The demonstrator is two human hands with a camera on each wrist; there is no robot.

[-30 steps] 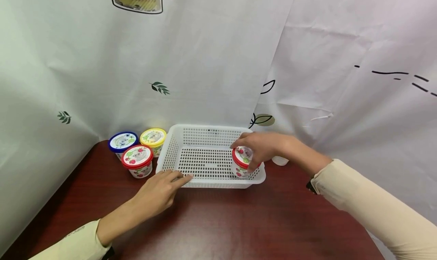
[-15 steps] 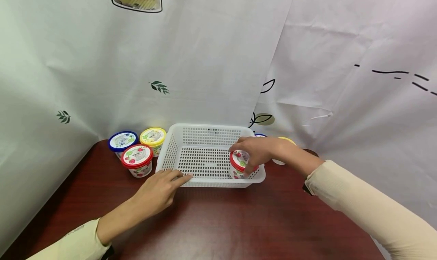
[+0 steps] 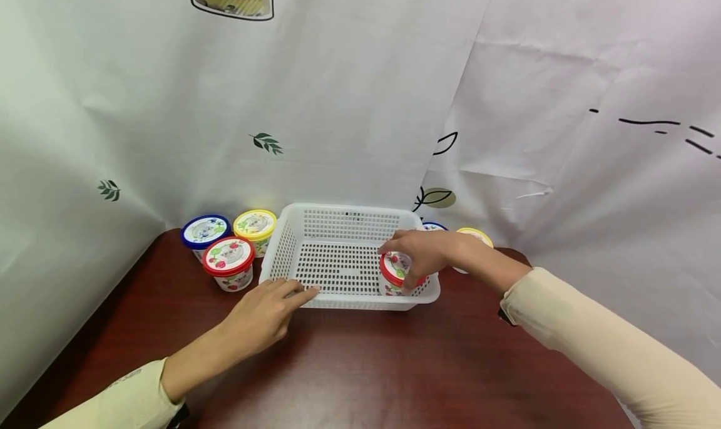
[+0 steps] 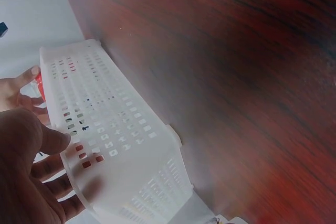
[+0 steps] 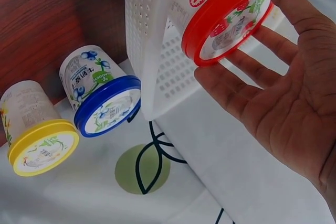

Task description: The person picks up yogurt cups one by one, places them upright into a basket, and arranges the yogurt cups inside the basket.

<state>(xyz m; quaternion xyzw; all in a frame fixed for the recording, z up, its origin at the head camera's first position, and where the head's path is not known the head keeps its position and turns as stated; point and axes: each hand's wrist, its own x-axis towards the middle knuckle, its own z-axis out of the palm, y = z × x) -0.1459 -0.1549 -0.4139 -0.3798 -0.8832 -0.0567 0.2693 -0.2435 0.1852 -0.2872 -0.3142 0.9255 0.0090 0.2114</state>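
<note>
My right hand [image 3: 424, 253] holds a red-lidded tub [image 3: 394, 269] upright inside the right end of a white plastic basket [image 3: 360, 301]. The right wrist view shows its thumb and fingers spread around the rim of the red lid [image 5: 210, 32], strawberries printed on the tub's side. At the basket's near left edge, my left hand [image 3: 267, 313] grips the rim. From the left wrist, the thumb [image 4: 55, 141] appears on the outer wall and the other fingers reach over the rim, their tips partly hidden by the wall.
Left of the basket stand a blue-lidded tub [image 3: 205, 232], a yellow-lidded tub [image 3: 255, 225] and another red-lidded tub [image 3: 230, 260]. Behind the right forearm are a blue-lidded tub [image 5: 100, 90] and a yellow-lidded tub [image 5: 39, 129]. A white printed curtain [image 3: 349, 103] backs the dark red table [image 3: 360, 366].
My right hand has shifted slightly left and down with the red-lidded tub, uncovering the blue and yellow lids behind the forearm. The left hand stays at the rim.
</note>
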